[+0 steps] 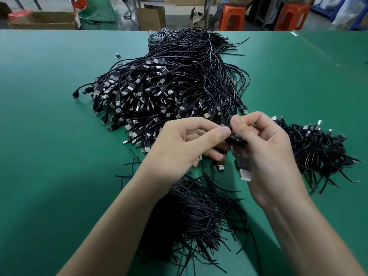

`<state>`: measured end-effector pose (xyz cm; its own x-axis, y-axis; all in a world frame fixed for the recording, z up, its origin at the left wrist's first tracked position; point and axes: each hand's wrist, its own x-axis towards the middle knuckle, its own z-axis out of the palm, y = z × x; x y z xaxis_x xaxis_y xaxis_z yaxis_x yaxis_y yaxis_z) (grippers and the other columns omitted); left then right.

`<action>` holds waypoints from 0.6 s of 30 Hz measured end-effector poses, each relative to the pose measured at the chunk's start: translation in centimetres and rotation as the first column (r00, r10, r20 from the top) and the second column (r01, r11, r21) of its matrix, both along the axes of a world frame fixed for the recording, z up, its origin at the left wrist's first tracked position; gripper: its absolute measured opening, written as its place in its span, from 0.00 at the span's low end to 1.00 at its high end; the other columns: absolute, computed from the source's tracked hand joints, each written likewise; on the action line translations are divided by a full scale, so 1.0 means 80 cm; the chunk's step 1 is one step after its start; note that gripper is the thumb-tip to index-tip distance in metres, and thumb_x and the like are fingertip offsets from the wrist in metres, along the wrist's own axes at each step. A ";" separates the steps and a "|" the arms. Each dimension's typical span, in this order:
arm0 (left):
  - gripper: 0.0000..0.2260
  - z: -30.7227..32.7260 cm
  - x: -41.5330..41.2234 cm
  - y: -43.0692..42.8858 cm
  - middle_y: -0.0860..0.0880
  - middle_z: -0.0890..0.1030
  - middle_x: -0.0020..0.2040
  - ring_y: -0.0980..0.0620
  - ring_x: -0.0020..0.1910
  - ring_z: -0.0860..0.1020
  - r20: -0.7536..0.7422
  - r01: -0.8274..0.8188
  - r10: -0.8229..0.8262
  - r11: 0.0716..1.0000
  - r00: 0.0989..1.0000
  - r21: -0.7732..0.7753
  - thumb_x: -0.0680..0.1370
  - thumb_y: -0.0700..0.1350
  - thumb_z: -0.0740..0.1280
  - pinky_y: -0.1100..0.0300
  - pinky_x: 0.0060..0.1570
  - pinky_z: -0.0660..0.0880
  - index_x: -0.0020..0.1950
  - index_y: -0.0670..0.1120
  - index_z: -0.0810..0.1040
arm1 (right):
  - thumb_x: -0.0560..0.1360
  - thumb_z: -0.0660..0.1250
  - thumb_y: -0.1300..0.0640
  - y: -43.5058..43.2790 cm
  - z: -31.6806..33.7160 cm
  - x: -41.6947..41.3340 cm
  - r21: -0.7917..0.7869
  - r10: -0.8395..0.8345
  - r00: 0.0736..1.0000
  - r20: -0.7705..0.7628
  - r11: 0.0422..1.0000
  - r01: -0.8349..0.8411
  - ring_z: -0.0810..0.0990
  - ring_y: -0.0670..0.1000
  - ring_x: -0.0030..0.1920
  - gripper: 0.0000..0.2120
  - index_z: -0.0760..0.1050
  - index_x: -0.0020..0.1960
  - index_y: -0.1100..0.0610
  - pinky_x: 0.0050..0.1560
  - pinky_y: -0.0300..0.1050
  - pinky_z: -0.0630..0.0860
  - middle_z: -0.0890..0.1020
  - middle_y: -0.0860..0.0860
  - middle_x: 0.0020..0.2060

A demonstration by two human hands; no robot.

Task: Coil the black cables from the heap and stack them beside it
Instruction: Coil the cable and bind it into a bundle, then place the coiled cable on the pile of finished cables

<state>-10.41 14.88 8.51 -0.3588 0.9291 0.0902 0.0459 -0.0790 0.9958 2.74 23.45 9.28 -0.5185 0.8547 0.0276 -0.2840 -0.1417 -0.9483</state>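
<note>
A black cable (237, 140) is being held as a small coiled bundle between the two hands, just above the table and a little to the three o'clock side of the view's centre. The left hand (185, 144) is pinching the bundle from nine o'clock, its thumb pressing toward its curled fingers. The right hand (264, 148) is gripping it from three o'clock, with thumb and forefinger closing over the top of the coil. The cable's USB plug (244, 171) is hanging out at six o'clock of the bundle, in front of the right palm, and is showing blurred.

The heap (169, 86) of uncoiled black cables is lying at twelve o'clock from the hands. Its many plugs are pointing toward six and nine o'clock, and its bare wire ends are fanning out at the far side. The stack of coiled cables (318, 152) is sitting at three o'clock from the right hand, just beside the heap's near corner.

A pile of short black strands (199, 216) is lying at six o'clock, partly hidden under the forearms. Everything is resting on the green table (49, 116). One loose connector (118, 55) is lying apart at eleven o'clock of the heap. Past the table's far edge, two orange stools (232, 16) are standing at one o'clock and open cardboard boxes (151, 16) at twelve.
</note>
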 end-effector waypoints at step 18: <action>0.11 -0.010 0.011 0.008 0.45 0.88 0.50 0.56 0.46 0.84 0.126 -0.071 0.069 0.997 0.990 0.009 0.76 0.36 0.76 0.62 0.50 0.81 0.57 0.44 0.85 | 0.80 0.69 0.59 0.012 -0.010 0.003 0.390 -0.095 0.973 0.212 0.921 0.005 0.67 0.45 0.31 0.11 0.74 0.39 0.56 0.34 0.39 0.67 0.71 0.47 0.28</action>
